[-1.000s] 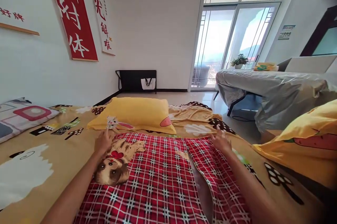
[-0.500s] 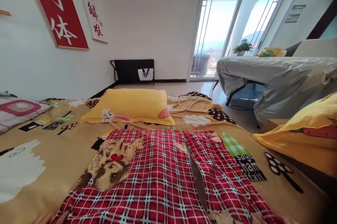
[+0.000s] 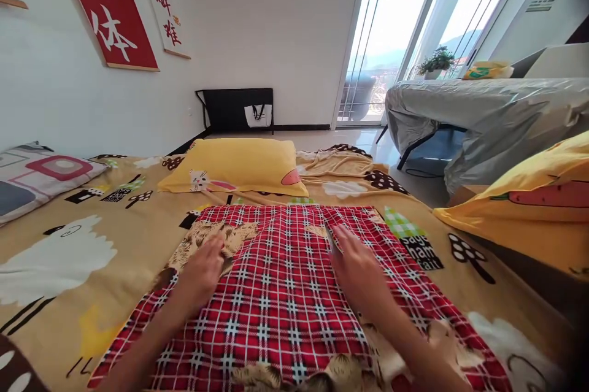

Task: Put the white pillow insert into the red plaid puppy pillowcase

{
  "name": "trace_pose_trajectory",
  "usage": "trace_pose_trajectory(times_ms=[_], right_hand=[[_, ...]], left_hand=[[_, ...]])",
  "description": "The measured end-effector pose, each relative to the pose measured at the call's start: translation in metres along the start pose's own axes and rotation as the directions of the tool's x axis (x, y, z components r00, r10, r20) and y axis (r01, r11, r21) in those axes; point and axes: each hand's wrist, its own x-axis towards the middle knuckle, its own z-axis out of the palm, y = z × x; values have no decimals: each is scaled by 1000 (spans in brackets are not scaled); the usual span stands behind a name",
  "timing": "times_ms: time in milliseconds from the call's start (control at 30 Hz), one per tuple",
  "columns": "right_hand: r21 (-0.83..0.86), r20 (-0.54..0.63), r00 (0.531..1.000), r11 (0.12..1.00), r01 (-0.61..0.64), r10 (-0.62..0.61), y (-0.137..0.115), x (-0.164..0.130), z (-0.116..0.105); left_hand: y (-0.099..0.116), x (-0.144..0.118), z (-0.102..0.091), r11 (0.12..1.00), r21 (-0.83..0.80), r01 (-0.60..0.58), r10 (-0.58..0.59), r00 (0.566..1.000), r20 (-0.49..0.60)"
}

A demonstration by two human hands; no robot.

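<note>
A red plaid cloth (image 3: 285, 294) with brown dog pictures lies spread out in front of me. My left hand (image 3: 207, 266) is over its left part, on the dog print, with fingers stretched out and slightly blurred. Over the right part, beside a narrow gap between the cloth's layers, is my right hand (image 3: 356, 266), its fingers extended forward. Neither hand shows anything in its grip. Whether the palms press on the fabric I cannot tell.
Beneath is a tan printed blanket (image 3: 138, 238). A yellow pillow (image 3: 243, 162) lies beyond the cloth, a patterned pillow (image 3: 50, 180) at left and another yellow pillow (image 3: 529, 208) at right. A plastic-covered table (image 3: 483, 97) stands at the back right.
Both hands have come forward from the near edge onto the cloth. The view has tilted down slightly, so more of the cloth's near part shows.
</note>
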Motion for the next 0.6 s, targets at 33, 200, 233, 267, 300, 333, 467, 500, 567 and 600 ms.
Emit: trace_pose_trajectory(times_ms=[33,200,233,267,300,333,467,500,567,600], right_hand=[[69,131,987,994,86,-95,-39,13,15],[182,548,796,966,184,-255,-73,7,67],[162,574,796,979,120,-192,-55,0,64],[165,590,795,985,54,-142,-33,-6,55],[209,601,788,978,3,-131,-10,-7,43],[301,610,775,953,-31,-167,13,-5,28],[811,340,909,565,-152,-242,94,47,-29],[849,231,969,505,-155,-92,112,65,-35],[698,130,955,660,-279,266,144,98,-34],[536,94,909,748,-391,407,158,111,-28]], left_hand=[[26,20,8,997,-34,-68,71,993,98],[18,15,45,991,-71,-115,132,935,329],[-9,1,45,1000,-22,-16,22,958,284],[-39,-12,43,994,30,102,-106,966,234],[-69,-22,39,975,60,216,-224,953,202],[-95,-27,34,953,66,296,-303,932,198],[-145,11,5,871,-71,485,-458,856,239],[-147,30,0,848,-101,520,-491,844,217],[-144,71,-3,804,-134,580,-556,812,176],[-142,90,-2,782,-140,607,-584,793,172]])
